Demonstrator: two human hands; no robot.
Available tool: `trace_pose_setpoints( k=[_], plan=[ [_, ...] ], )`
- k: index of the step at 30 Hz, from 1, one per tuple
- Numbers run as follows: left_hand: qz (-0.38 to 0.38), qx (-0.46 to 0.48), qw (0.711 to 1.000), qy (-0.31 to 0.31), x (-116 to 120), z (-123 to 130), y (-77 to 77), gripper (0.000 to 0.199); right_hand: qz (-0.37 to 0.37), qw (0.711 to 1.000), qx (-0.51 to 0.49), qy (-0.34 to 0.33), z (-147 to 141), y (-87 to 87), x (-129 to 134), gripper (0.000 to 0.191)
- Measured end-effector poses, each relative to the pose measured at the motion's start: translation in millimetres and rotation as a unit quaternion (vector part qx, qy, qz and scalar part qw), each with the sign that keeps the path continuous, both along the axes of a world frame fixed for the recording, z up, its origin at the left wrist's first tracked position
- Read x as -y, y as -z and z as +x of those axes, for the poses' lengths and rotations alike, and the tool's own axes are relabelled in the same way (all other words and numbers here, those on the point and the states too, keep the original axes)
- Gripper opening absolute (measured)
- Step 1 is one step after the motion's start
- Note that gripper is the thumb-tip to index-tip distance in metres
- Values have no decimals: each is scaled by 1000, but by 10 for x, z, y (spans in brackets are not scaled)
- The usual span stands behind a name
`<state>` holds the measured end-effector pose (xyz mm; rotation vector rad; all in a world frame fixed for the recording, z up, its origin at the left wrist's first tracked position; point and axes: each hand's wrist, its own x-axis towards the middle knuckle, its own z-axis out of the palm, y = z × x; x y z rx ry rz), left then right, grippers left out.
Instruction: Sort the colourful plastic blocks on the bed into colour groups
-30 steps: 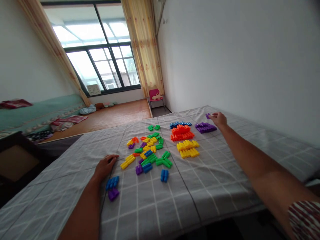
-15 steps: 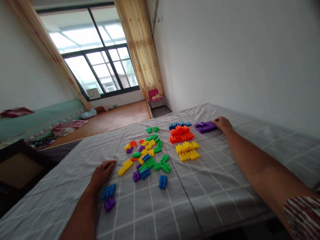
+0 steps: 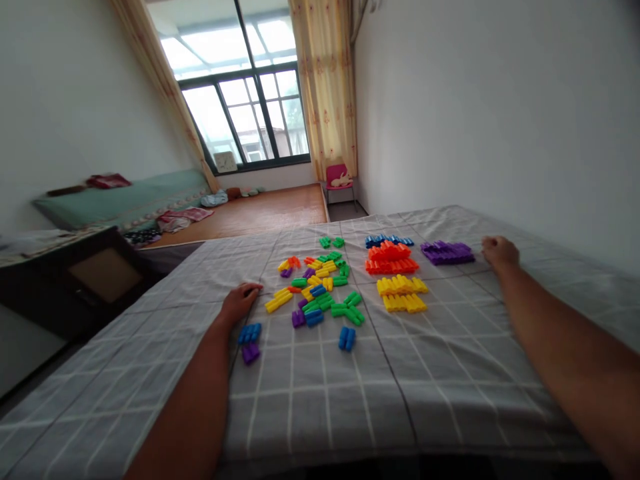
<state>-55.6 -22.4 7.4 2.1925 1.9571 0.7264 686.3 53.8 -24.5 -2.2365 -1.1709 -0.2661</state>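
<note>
My left hand (image 3: 243, 298) lies on the checked cloth with its fingers stretched out, holding nothing. Close beside it are loose yellow blocks (image 3: 279, 300), and nearer me sit a blue block piece (image 3: 249, 333) and a purple piece (image 3: 251, 354). At the right, my right hand (image 3: 501, 253) rests with curled fingers and no block visible in it. A short gap separates it from the row of purple blocks (image 3: 447, 253). Left of that row stand stacked orange blocks (image 3: 391, 260), a blue row (image 3: 389, 241) and two yellow rows (image 3: 403, 294).
A mixed pile of plastic blocks, with green blocks (image 3: 349, 309) among them, spreads over the middle of the cloth (image 3: 310, 393). One blue pair (image 3: 347, 339) lies nearer me. A wall borders the right side; a dark cabinet (image 3: 85, 287) stands left, beyond the cloth's edge.
My right hand has come away from the purple row and moved right, leaving the row on the cloth. The camera view has shifted; my left hand stays beside the yellow blocks.
</note>
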Motion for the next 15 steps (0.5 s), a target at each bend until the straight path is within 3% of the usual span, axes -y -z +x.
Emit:
trace_pose_setpoints(
  k=[3,6,10,13,15],
  plan=[
    [-3,3,1000,-5,9,21,1,41,86,996,-12,-18,-315,-230,-5,43],
    [-6,8,1000,-8,3,29,14,38,174,969,-9,-175,-1014,-589,25,36],
    [-3,11,1000,-3,-12,32,42,36,101,915,-22,-389,-2230,-903,204,29],
    [0,11,1000,1,-15,37,56,34,11,829,24,-559,-3006,-916,392,26],
    [1,9,1000,1,-12,43,59,33,-34,779,85,-620,-3351,-874,441,24]
  ],
)
